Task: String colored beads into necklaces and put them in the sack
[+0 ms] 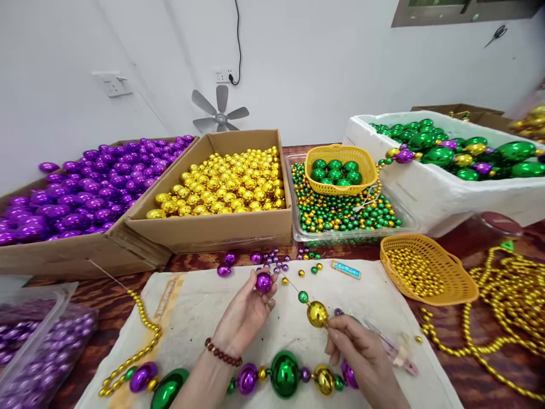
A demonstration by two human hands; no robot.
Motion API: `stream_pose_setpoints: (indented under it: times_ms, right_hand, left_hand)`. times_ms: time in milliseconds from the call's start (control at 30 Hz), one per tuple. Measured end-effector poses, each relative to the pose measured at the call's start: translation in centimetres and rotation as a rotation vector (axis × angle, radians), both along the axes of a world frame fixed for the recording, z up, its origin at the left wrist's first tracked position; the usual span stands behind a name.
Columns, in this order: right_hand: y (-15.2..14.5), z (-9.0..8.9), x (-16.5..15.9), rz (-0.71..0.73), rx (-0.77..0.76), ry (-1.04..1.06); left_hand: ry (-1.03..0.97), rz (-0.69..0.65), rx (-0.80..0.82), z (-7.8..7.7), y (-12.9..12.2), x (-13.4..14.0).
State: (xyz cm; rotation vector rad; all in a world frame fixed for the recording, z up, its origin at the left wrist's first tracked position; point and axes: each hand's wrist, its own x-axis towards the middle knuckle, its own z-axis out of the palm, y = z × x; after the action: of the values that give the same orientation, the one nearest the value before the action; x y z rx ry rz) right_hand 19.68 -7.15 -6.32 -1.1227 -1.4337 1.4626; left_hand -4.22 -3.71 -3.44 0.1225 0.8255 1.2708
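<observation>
My left hand (pixel 244 321) pinches a shiny purple bead (pixel 263 283) between thumb and fingers. A thin needle or wire (pixel 291 282) runs from near that bead to a small green bead (pixel 303 296) and a larger gold bead (pixel 317 314). Just behind the gold bead, the fingers of my right hand (pixel 361 352) are closed on the bead string. Below both hands, a bead garland with a big green bead (pixel 285 373) lies across the white cloth (pixel 196 307), partly hidden by my left forearm. At its left end is a chain of small gold beads (pixel 149 324).
Cardboard boxes of purple beads (pixel 93 193) and gold beads (pixel 225 182) stand at the back. Right of them are a clear tray (pixel 298 236), a yellow basket (pixel 340 190) and a white foam box (pixel 383 170). Gold bead strings (pixel 506 295) cover the right side. Loose beads (pixel 256 258) lie along the cloth's far edge.
</observation>
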Motion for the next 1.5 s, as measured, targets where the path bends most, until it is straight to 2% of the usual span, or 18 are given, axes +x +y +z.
stream_pose_setpoints:
  times_ms: [133, 300, 367, 467, 567, 833, 1233, 1367, 1500]
  right_hand:
    - [-0.6, -0.5, 0.6, 0.024, -0.030, -0.008]
    - [-1.2, -0.8, 0.9, -0.020, -0.027, 0.002]
    - [-1.3, -0.8, 0.8, -0.020, -0.040, 0.009]
    - [-1.3, -0.6, 0.6, -0.017, -0.045, 0.004]
    - [-1.3, -0.4, 0.3, -0.021, -0.030, 0.000]
    - [-1.4, 0.0, -0.2, -0.024, -0.016, 0.007]
    - [-1.4, -0.7, -0.3, 0.010, -0.065, 0.008]
    - [-1.1, -0.2, -0.1, 0.023, -0.067, 0.031]
    - [-0.1, 0.8, 1.2, -0.071, -0.114, 0.131]
  left_hand:
    - [-0.012, 0.021, 0.025, -0.4, 0.6, 1.4]
    - [0.233, 0.056, 0.155, -0.5, 0.6, 1.8]
    - [0.266, 0.059, 0.179, -0.2, 0.5, 1.6]
    - [0.214, 0.035, 0.203, 0.6, 0.6, 1.4]
    - [0.176, 0.071, 0.215, 1.0, 0.8, 1.3]
    - [-0.081, 0.143, 0.077, 0.7, 1.8, 1.7]
    - [-0.029, 0.125, 0.086, 1.4, 2.2, 2.4]
    - [-0.006, 0.139, 0.110, 1.7, 2.8, 2.1]
    - [-0.020, 0.143, 0.098, 2.4, 3.6, 2.4]
